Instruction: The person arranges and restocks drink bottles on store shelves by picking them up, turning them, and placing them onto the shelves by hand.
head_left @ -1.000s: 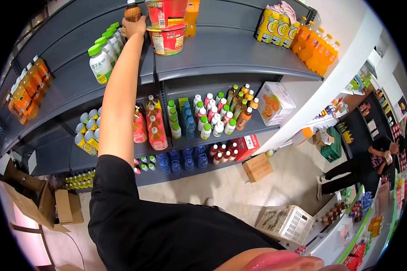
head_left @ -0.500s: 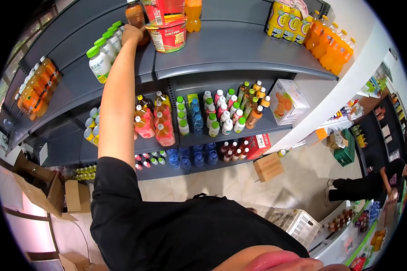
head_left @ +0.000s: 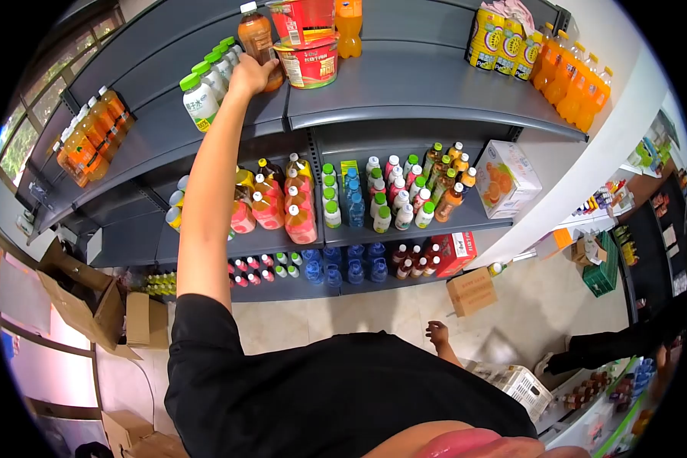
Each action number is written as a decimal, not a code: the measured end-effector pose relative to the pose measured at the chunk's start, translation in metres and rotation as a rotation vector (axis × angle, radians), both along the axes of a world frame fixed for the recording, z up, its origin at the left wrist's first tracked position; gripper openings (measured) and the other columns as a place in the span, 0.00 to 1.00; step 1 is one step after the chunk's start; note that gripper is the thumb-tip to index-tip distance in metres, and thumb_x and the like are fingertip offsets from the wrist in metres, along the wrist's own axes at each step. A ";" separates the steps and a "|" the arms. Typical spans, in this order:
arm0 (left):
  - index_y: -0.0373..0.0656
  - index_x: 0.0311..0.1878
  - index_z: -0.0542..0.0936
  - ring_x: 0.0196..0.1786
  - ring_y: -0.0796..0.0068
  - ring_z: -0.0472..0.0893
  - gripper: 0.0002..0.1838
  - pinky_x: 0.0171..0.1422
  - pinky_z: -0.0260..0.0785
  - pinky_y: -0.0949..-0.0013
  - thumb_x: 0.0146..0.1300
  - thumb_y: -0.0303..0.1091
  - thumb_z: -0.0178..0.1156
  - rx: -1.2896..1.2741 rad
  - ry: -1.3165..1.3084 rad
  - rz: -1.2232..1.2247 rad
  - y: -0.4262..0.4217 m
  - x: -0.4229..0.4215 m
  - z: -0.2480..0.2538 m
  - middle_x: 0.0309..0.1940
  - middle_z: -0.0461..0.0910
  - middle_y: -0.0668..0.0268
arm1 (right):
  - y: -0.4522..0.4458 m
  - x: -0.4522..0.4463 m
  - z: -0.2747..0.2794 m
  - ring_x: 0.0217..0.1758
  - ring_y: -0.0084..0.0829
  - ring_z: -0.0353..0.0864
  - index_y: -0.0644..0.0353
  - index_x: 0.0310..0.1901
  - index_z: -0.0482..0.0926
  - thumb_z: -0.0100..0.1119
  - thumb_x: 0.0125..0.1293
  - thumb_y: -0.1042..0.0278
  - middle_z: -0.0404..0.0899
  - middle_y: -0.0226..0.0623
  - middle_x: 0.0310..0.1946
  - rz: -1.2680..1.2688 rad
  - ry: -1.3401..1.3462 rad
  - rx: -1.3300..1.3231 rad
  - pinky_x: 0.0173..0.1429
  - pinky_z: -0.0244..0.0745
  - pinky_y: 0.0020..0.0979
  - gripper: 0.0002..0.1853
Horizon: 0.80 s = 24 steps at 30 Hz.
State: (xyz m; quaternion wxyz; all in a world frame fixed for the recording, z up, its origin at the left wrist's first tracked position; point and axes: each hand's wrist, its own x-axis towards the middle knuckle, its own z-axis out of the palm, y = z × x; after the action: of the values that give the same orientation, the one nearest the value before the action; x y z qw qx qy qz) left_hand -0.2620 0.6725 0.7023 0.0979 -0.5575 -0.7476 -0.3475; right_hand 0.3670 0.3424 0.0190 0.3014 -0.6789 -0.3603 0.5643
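Observation:
My left hand (head_left: 250,76) reaches up to the top shelf with its fingers closed round the lower part of a brown drink bottle (head_left: 256,34), which has a white cap. To its left stands a row of white bottles with green caps (head_left: 200,101). Just right of the brown bottle, two red instant noodle tubs (head_left: 307,65) are stacked, with an orange soda bottle (head_left: 349,29) beside them. Low over the floor, my right hand (head_left: 437,333) hangs empty, its fingers loosely apart.
Lower shelves carry pink drink bottles (head_left: 301,217), blue bottles (head_left: 355,206) and a white orange-print carton (head_left: 509,179). On the floor are a cardboard box (head_left: 472,291), a white crate (head_left: 528,389) and open cartons (head_left: 76,305). Another person's dark-clothed leg (head_left: 599,351) shows at right.
My view has shifted, so the shelves sit further right in it. My right hand has come into sight at the bottom. My left hand remains on the brown bottle.

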 end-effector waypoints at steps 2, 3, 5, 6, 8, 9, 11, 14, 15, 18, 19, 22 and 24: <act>0.20 0.60 0.68 0.59 0.35 0.81 0.47 0.64 0.74 0.50 0.63 0.63 0.66 0.037 -0.002 -0.002 -0.024 0.015 0.000 0.52 0.81 0.30 | -0.001 -0.011 0.023 0.31 0.30 0.86 0.52 0.54 0.82 0.57 0.73 0.63 0.86 0.35 0.38 0.014 0.000 -0.137 0.28 0.72 0.34 0.12; 0.20 0.59 0.69 0.59 0.35 0.82 0.47 0.64 0.74 0.49 0.63 0.63 0.66 0.054 -0.004 -0.002 -0.032 0.018 -0.003 0.52 0.81 0.30 | -0.003 -0.016 0.026 0.32 0.30 0.86 0.51 0.55 0.82 0.56 0.74 0.63 0.86 0.34 0.39 0.023 0.000 -0.207 0.30 0.73 0.35 0.12; 0.22 0.58 0.69 0.58 0.34 0.82 0.44 0.64 0.74 0.48 0.64 0.62 0.65 0.076 0.002 -0.022 -0.049 0.024 -0.005 0.51 0.81 0.30 | -0.004 -0.023 0.029 0.34 0.30 0.86 0.49 0.56 0.81 0.55 0.74 0.64 0.86 0.33 0.41 0.042 0.042 -0.216 0.33 0.74 0.37 0.13; 0.22 0.58 0.69 0.58 0.34 0.82 0.44 0.64 0.74 0.48 0.64 0.62 0.65 0.077 -0.002 -0.030 -0.060 0.029 -0.004 0.51 0.81 0.30 | -0.002 -0.027 0.031 0.34 0.30 0.86 0.48 0.56 0.81 0.54 0.74 0.64 0.86 0.32 0.41 0.050 0.063 -0.218 0.34 0.74 0.38 0.13; 0.24 0.59 0.70 0.58 0.34 0.82 0.42 0.63 0.74 0.48 0.64 0.60 0.65 0.085 -0.011 -0.061 -0.081 0.039 -0.002 0.51 0.82 0.32 | 0.008 -0.037 0.041 0.34 0.30 0.86 0.49 0.56 0.81 0.54 0.73 0.66 0.86 0.33 0.41 0.011 0.054 -0.076 0.33 0.75 0.35 0.13; 0.25 0.59 0.70 0.58 0.35 0.82 0.41 0.63 0.74 0.48 0.65 0.60 0.65 0.096 -0.031 -0.070 -0.093 0.047 -0.001 0.51 0.82 0.32 | 0.016 -0.044 0.049 0.33 0.29 0.86 0.50 0.56 0.81 0.54 0.73 0.67 0.86 0.33 0.41 -0.011 0.049 -0.005 0.33 0.75 0.33 0.14; 0.26 0.60 0.69 0.58 0.35 0.82 0.40 0.64 0.74 0.48 0.65 0.58 0.65 0.114 -0.072 -0.090 -0.114 0.060 -0.002 0.51 0.82 0.33 | 0.054 -0.056 0.059 0.33 0.26 0.85 0.57 0.54 0.81 0.54 0.73 0.69 0.85 0.34 0.39 -0.011 0.135 0.439 0.29 0.74 0.25 0.12; 0.31 0.65 0.67 0.61 0.38 0.80 0.39 0.66 0.71 0.49 0.66 0.56 0.65 0.289 -0.134 -0.166 -0.115 0.063 -0.023 0.57 0.78 0.34 | 0.138 -0.109 0.208 0.32 0.18 0.73 0.63 0.46 0.79 0.53 0.80 0.67 0.76 0.26 0.30 -0.032 -0.023 1.051 0.37 0.70 0.24 0.09; 0.32 0.66 0.66 0.62 0.39 0.79 0.40 0.66 0.71 0.50 0.66 0.56 0.65 0.344 -0.153 -0.176 -0.114 0.066 -0.030 0.58 0.77 0.35 | 0.168 -0.119 0.256 0.35 0.19 0.74 0.63 0.47 0.79 0.53 0.80 0.66 0.76 0.26 0.32 0.001 -0.063 0.975 0.40 0.72 0.25 0.09; 0.39 0.71 0.61 0.61 0.40 0.80 0.44 0.64 0.71 0.48 0.64 0.59 0.66 0.395 -0.165 -0.108 -0.111 0.071 -0.046 0.59 0.79 0.40 | 0.190 -0.193 0.488 0.48 0.26 0.81 0.64 0.50 0.80 0.60 0.75 0.66 0.84 0.40 0.42 0.045 -0.131 1.246 0.53 0.75 0.29 0.11; 0.41 0.71 0.60 0.60 0.39 0.81 0.46 0.63 0.72 0.48 0.62 0.61 0.67 0.363 -0.173 -0.077 -0.116 0.078 -0.044 0.57 0.81 0.41 | 0.195 -0.215 0.543 0.48 0.25 0.82 0.65 0.50 0.81 0.62 0.73 0.68 0.84 0.37 0.43 0.112 0.023 1.428 0.53 0.77 0.28 0.10; 0.48 0.72 0.57 0.56 0.40 0.84 0.51 0.58 0.74 0.47 0.55 0.62 0.71 0.316 -0.136 -0.071 -0.119 0.077 -0.045 0.52 0.84 0.44 | 0.208 -0.277 0.659 0.50 0.23 0.82 0.64 0.54 0.80 0.63 0.72 0.72 0.82 0.36 0.51 0.317 0.159 1.696 0.53 0.78 0.26 0.12; 0.49 0.72 0.58 0.55 0.42 0.84 0.50 0.58 0.75 0.48 0.54 0.61 0.73 0.307 -0.143 -0.073 -0.121 0.077 -0.045 0.52 0.85 0.47 | 0.215 -0.321 0.708 0.54 0.29 0.84 0.62 0.59 0.78 0.69 0.67 0.65 0.82 0.40 0.54 0.330 0.046 1.866 0.57 0.80 0.33 0.21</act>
State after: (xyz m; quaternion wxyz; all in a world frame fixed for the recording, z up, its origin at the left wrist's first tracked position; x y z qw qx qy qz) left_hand -0.1851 0.5512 0.6572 0.1157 -0.5368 -0.6700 -0.4996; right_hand 0.0460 0.5579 0.7272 0.6459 -0.0930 -0.7515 0.0975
